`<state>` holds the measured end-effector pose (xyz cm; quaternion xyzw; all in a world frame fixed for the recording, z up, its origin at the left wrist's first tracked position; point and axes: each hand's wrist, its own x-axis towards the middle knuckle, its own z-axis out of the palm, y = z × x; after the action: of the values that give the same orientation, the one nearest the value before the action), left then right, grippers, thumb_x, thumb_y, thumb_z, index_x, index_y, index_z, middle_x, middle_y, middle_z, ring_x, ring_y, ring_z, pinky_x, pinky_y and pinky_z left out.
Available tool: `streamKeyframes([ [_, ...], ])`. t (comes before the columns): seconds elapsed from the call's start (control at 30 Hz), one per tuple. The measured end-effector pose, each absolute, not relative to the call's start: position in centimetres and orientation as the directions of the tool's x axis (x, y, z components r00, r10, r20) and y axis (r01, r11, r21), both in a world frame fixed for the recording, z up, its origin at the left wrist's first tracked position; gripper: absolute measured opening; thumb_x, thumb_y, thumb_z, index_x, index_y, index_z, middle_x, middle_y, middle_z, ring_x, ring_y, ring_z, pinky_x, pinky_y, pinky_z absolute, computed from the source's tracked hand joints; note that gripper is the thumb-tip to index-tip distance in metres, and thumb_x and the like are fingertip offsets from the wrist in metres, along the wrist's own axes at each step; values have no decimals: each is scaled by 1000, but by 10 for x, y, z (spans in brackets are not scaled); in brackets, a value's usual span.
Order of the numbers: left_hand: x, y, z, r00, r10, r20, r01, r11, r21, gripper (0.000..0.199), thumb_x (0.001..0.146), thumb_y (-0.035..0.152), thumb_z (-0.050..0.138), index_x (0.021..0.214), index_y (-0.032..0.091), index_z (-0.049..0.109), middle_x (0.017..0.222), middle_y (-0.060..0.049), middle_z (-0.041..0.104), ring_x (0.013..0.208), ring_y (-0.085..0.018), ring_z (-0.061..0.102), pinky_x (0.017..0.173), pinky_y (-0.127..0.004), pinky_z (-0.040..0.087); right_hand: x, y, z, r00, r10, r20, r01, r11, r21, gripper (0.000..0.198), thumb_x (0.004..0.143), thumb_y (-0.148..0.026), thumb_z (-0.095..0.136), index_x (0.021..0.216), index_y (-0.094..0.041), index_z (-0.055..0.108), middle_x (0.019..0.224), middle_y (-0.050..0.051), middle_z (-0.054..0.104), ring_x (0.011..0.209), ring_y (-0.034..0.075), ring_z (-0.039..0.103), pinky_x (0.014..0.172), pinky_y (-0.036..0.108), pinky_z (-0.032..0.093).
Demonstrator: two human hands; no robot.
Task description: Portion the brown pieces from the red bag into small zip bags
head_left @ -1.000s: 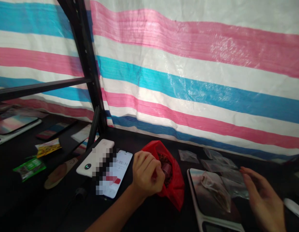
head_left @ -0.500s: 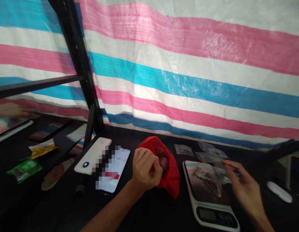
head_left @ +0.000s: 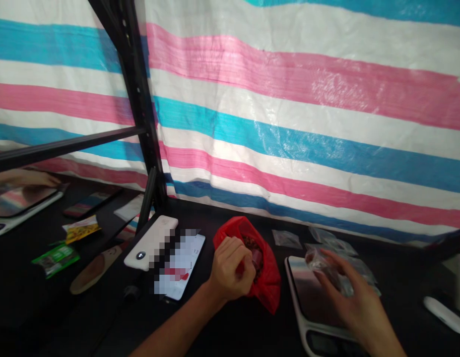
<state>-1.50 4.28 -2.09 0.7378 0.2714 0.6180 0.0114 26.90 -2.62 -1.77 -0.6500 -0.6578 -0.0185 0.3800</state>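
My left hand (head_left: 232, 270) is closed in a fist at the left side of a red plastic bag (head_left: 269, 292). From the fist a small cup-like scoop (head_left: 256, 259) juts out over the brown bits (head_left: 250, 242) in the bag; its handle is hidden by my fingers. My right hand (head_left: 352, 292) pinches a small clear plastic bag (head_left: 319, 260) between thumb and fingers, above the far right part of a white kitchen scale (head_left: 307, 297). What lies inside that clear bag is partly covered by my fingers. My wrist hides part of the scale's display.
Several clear zip bags (head_left: 341, 245) lie behind the scale, one more (head_left: 287, 239) to their left. A white power bank (head_left: 151, 243) and a phone (head_left: 185, 267) sit at left. Beyond a black frame post (head_left: 140, 99), another person's hand (head_left: 29, 177) is over a second scale (head_left: 27, 206).
My right hand has moved left over the scale and taken hold of the small filled bag that lay on its plate. My left hand stays at the red bag. The view has shifted slightly.
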Motion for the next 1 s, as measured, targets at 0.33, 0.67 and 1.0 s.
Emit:
streamKeyframes([
  [0.33, -22, 54, -23, 45, 456, 889, 413, -819, 399, 24, 88, 5, 45, 73, 23, 47, 63, 1, 52, 60, -16, 49, 59, -31, 38, 193, 14, 34, -272, 889, 368, 852, 400, -337, 40, 89, -17, 56, 125, -28, 67, 116, 7, 74, 102, 26, 67, 89, 43, 48],
  [0.67, -30, 60, -29, 21, 499, 867, 470, -770, 432, 23, 90, 8, 46, 72, 23, 47, 64, 0, 55, 62, -16, 51, 62, -31, 39, 164, 45, 10, -311, 910, 275, 868, 390, -307, 46, 88, -13, 55, 131, -25, 62, 118, 8, 74, 106, 28, 65, 94, 47, 40],
  [1.0, -30, 63, -29, 30, 502, 865, 457, -776, 434, 24, 91, 6, 46, 73, 22, 49, 64, 1, 55, 60, -16, 51, 62, -32, 38, 279, -27, -22, -45, 918, 394, 952, 159, -262, 41, 84, -43, 67, 124, -36, 68, 116, 3, 77, 104, 32, 71, 89, 48, 48],
])
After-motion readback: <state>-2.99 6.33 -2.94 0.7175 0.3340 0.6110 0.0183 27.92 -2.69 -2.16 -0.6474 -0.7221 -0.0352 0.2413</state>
